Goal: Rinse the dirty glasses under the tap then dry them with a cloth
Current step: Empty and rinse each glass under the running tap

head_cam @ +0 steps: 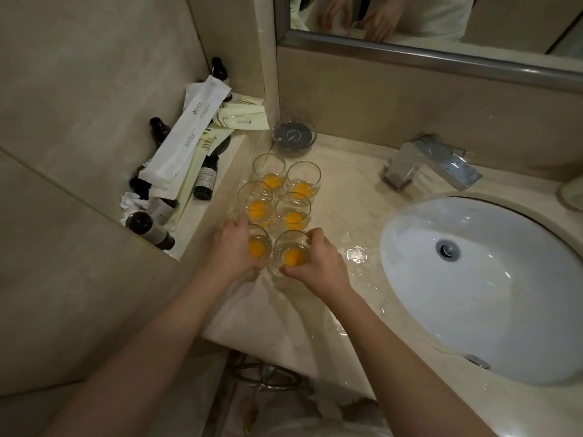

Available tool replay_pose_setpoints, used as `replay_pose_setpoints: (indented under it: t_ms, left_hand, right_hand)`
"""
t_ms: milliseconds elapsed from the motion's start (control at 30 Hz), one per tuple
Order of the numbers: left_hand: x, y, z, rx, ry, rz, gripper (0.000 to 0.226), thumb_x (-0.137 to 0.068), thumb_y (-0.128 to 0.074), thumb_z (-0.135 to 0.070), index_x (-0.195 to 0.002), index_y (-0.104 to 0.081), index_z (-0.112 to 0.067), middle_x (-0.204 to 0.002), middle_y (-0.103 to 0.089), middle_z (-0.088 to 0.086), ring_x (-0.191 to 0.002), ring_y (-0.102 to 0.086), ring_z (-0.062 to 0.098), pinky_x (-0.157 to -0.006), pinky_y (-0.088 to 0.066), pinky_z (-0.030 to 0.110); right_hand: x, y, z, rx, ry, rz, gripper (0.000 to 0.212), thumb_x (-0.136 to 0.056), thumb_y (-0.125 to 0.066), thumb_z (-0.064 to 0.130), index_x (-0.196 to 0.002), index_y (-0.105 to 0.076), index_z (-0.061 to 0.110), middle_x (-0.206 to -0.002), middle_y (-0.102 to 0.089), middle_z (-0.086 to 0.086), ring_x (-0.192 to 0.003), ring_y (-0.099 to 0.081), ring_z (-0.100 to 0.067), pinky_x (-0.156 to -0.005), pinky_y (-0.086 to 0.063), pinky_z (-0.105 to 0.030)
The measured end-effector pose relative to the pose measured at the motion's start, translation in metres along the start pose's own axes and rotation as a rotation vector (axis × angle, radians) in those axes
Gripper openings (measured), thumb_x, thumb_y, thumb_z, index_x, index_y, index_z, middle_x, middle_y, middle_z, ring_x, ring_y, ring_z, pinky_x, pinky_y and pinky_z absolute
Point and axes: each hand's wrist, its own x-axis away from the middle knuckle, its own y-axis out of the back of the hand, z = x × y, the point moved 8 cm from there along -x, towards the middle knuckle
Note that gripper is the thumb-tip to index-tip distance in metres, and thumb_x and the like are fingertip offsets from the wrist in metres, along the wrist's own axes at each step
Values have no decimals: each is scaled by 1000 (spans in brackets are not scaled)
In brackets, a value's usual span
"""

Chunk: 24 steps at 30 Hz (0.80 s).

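Several clear glasses with orange residue at the bottom stand in two rows on the wet marble counter [340,190], left of the sink. My left hand [232,247] grips the nearest left glass [260,244]. My right hand [318,263] grips the nearest right glass [291,252]. Both glasses stand upright on the counter. Behind them are further glasses, such as one at the back left [269,170] and one at the back right [303,179]. The chrome tap [432,162] stands behind the white basin [482,285]; no water runs. No cloth is in view.
A raised ledge on the left holds dark toiletry bottles [205,178], white and pale green packets [189,130] and crumpled tissue. A dark round glass dish [294,135] sits at the back by the wall. Water puddles lie on the counter near the basin. A mirror [441,17] hangs above.
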Motion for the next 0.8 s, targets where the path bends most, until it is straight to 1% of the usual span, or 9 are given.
replay_pose_setpoints:
  t_ms: [133,200,267,300,433,500,567,700,800]
  left_hand:
    - [13,-15,1,272,28,-12,91,-51,-96,-24,-128,-48,-14,-120,-57,9,-110,-57,26,-88,-50,39]
    - [22,-23,-10,366,25,-9,99,-40,-93,-38,-128,-51,-18,-119,-57,6,-106,-57,23,-89,-51,39]
    - [30,-31,-28,472,2,-8,100,-29,-77,-54,-122,-53,-28,-116,-57,1,-102,-56,17,-84,-49,30]
    - [33,-36,-39,526,-15,-6,97,-27,-73,-55,-120,-53,-32,-116,-57,0,-103,-56,15,-81,-47,23]
    - [34,-56,-90,662,-64,17,93,-35,-82,-41,-123,-54,-33,-127,-56,-1,-109,-55,7,-81,-41,10]
    - [33,-65,-120,703,-91,15,92,-35,-82,-42,-123,-54,-36,-128,-55,-1,-108,-55,-1,-81,-42,9]
    - [30,-74,-151,737,-108,12,90,-33,-79,-47,-119,-53,-41,-126,-54,-1,-107,-55,-4,-83,-45,12]
    - [22,-98,-209,825,-83,36,98,-28,-78,-47,-121,-50,-35,-125,-53,-4,-112,-57,10,-90,-51,30]
    - [14,-120,-241,896,-40,72,101,-26,-79,-43,-120,-46,-28,-113,-54,-10,-112,-57,11,-82,-49,22]
  right_hand:
    - [9,16,-25,-68,-34,-48,74,-69,-82,37,-126,-42,11,-126,-57,-5,-110,-57,-26,-79,-46,-33]
    - [14,26,-42,-106,-63,-79,75,-68,-83,37,-126,-43,12,-124,-59,-4,-108,-58,-25,-81,-48,-34]
    - [18,37,-61,-152,-102,-109,78,-66,-84,37,-128,-43,12,-124,-59,-3,-108,-58,-24,-82,-48,-34]
    - [20,44,-72,-176,-119,-124,79,-66,-84,37,-129,-44,13,-125,-58,-3,-109,-57,-24,-82,-47,-33]
    - [26,80,-116,-265,-177,-193,81,-64,-85,36,-132,-44,16,-127,-57,2,-112,-56,-20,-87,-46,-31]
    - [28,104,-138,-303,-194,-231,81,-64,-85,35,-131,-45,16,-126,-57,2,-113,-56,-19,-91,-47,-33]
    - [27,130,-161,-319,-206,-273,76,-65,-86,33,-128,-47,16,-121,-58,3,-109,-57,-18,-88,-46,-31]
    - [19,181,-207,-328,-225,-355,70,-64,-86,27,-123,-50,16,-104,-56,7,-97,-57,-16,-79,-42,-26]
    - [8,210,-236,-328,-231,-402,71,-63,-87,27,-122,-50,17,-106,-60,4,-99,-60,-20,-84,-49,-34]
